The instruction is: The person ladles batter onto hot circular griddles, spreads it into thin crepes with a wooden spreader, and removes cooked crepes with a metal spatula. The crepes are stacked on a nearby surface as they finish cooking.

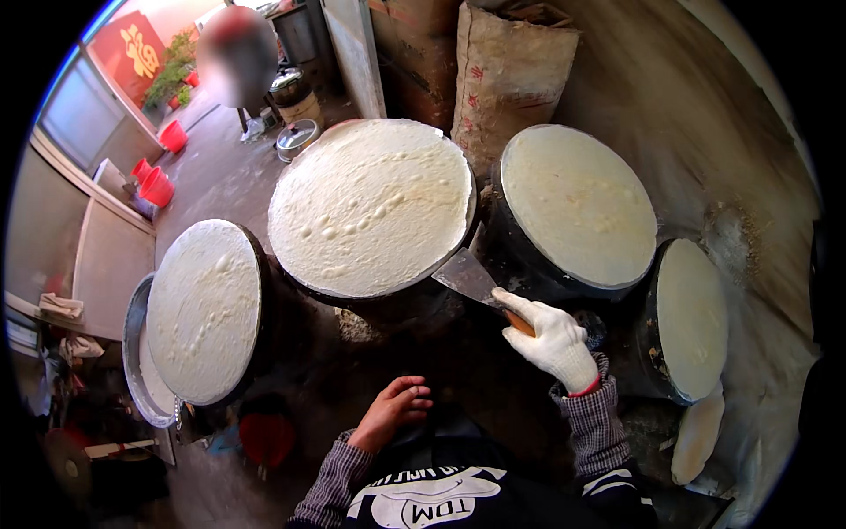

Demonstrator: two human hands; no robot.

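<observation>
In a white knit glove, my right hand (552,337) grips the orange handle of a metal scraper (468,272). The scraper's wide blade touches or lies very near the lower right rim of a large round griddle. A thin, pale sheet of batter (370,205) with raised bubbles covers that griddle. Bare and loosely curled, my left hand (396,410) hovers before my body with nothing visible in it. Similar bubbled batter (205,311) coats the left griddle. Smoother, yellowish sheets lie on the right griddle (581,205) and the far right griddle (694,317).
Behind the griddles stands a paper sack (509,79). A metal basin (135,357) sits beside the left griddle. Lidded pots (297,135) and red buckets (157,186) are on the floor at upper left. Farther back is a blurred person (238,59). A draped sheet (694,99) lines the right side.
</observation>
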